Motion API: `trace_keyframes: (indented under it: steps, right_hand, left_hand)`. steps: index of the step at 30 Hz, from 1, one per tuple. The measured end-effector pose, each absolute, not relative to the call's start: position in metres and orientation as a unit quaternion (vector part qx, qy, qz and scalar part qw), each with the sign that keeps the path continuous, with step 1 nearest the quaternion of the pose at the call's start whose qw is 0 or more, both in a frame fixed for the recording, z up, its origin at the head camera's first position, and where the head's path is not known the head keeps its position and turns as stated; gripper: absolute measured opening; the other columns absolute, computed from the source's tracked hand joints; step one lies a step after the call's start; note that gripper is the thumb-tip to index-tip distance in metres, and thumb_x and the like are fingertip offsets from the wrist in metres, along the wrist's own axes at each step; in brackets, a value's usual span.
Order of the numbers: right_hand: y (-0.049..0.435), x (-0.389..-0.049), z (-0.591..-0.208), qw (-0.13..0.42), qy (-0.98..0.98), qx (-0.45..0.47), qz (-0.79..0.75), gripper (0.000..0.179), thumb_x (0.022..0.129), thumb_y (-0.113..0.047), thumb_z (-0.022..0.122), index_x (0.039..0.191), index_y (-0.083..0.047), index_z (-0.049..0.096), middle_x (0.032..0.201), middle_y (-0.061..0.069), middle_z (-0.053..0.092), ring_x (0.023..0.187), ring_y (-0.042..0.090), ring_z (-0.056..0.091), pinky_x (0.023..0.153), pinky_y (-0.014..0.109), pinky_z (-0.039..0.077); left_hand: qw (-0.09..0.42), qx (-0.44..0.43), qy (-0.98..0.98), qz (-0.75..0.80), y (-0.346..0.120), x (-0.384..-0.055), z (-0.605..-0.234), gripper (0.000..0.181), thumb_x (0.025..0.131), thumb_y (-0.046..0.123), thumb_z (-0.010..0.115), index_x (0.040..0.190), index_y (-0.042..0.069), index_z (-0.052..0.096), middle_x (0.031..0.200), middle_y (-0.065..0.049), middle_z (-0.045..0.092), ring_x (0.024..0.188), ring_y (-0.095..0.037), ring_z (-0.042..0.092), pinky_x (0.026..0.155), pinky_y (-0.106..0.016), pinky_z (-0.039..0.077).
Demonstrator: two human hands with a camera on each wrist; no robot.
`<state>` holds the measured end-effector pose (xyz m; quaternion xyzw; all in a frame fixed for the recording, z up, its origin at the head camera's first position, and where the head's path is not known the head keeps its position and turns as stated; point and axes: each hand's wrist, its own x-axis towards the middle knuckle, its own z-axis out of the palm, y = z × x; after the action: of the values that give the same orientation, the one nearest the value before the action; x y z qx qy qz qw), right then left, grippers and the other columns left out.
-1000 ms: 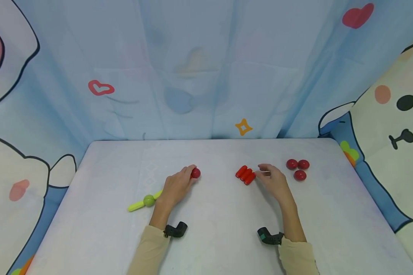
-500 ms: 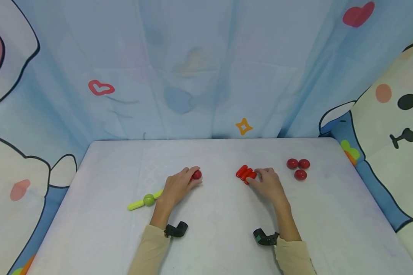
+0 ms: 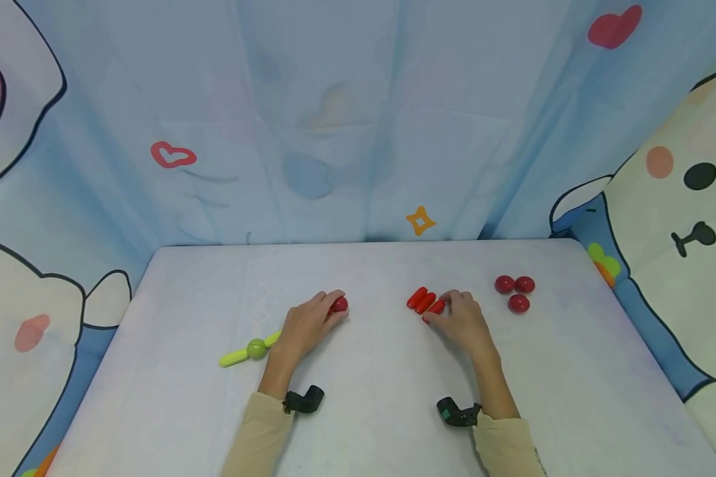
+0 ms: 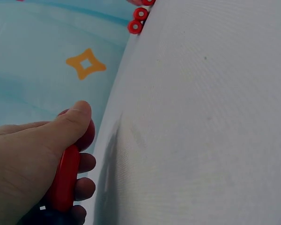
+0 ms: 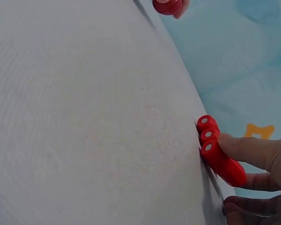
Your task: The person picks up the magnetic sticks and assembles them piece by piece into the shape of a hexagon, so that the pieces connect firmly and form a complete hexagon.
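My left hand point(image 3: 307, 324) holds a dark red ball point(image 3: 339, 304) joined to a red rod point(image 4: 65, 180). The thumb lies over the ball, and the fingers curl round the rod in the left wrist view. At the right, my right hand point(image 3: 462, 323) pinches the nearest of three short red rods point(image 5: 223, 165) between thumb and fingers. Beside it, the other two, a middle rod point(image 3: 425, 303) and a far rod point(image 3: 417, 297), lie on the table. Pale dots mark the rod ends in the right wrist view.
Three dark red balls point(image 3: 518, 303) lie in a cluster right of my right hand. Left of my left forearm is a lime-green stick with a green ball point(image 3: 256, 348) at its middle, partly covered by the hand. A blue patterned curtain point(image 3: 334, 132) hangs behind the white table point(image 3: 382, 411).
My right hand has moved left and slightly down to the row of red rods, and its fingers have closed on the nearest one. My left hand stays nearly in place with the ball.
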<state>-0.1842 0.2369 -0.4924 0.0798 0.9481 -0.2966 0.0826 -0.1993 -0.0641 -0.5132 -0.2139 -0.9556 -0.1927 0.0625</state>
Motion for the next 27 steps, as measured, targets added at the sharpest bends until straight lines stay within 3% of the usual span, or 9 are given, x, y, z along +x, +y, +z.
trace_keyframes:
  steps: [5, 12, 19, 27]
  right_hand:
    - [0.239, -0.186, -0.492, 0.107, 0.931, 0.089, -0.337, 0.058, 0.086, -0.032, 0.073, 0.123, 0.001, 0.043, 0.104, 0.018, 0.053, 0.091, 0.026, 0.052, 0.068, 0.029, 0.048]
    - [0.242, -0.186, -0.495, 0.120, 0.927, 0.068, -0.349, 0.036, 0.087, -0.028, 0.071, 0.105, -0.003, 0.051, 0.090, 0.012, 0.054, 0.082, 0.022, 0.050, 0.063, 0.026, 0.041]
    - [0.246, -0.187, -0.496, 0.119, 0.927, 0.050, -0.351, 0.033, 0.088, -0.028, 0.070, 0.105, -0.003, 0.055, 0.093, 0.012, 0.058, 0.085, 0.022, 0.052, 0.066, 0.026, 0.043]
    - [0.248, -0.190, -0.494, 0.103, 0.922, 0.049, -0.370, 0.040, 0.089, -0.033, 0.068, 0.114, -0.004, 0.055, 0.106, 0.015, 0.060, 0.096, 0.026, 0.054, 0.076, 0.030, 0.051]
  left_hand:
    - [0.057, -0.213, -0.952, -0.214, -0.064, -0.199, -0.514, 0.039, 0.093, 0.041, 0.063, 0.126, 0.021, 0.056, 0.096, -0.001, 0.065, 0.073, -0.013, 0.057, 0.064, -0.028, 0.050]
    - [0.031, -0.201, -0.949, -0.241, -0.064, -0.198, -0.513, 0.041, 0.092, 0.044, 0.062, 0.123, 0.018, 0.056, 0.103, -0.003, 0.068, 0.080, -0.015, 0.061, 0.070, -0.032, 0.052]
    - [0.012, -0.183, -0.952, -0.247, -0.064, -0.197, -0.513, 0.047, 0.091, 0.049, 0.062, 0.123, 0.015, 0.056, 0.104, -0.003, 0.069, 0.084, -0.016, 0.061, 0.074, -0.032, 0.053]
    - [0.012, -0.175, -0.956, -0.235, -0.064, -0.197, -0.512, 0.048, 0.088, 0.054, 0.063, 0.113, 0.013, 0.060, 0.091, 0.000, 0.066, 0.074, -0.012, 0.055, 0.065, -0.024, 0.046]
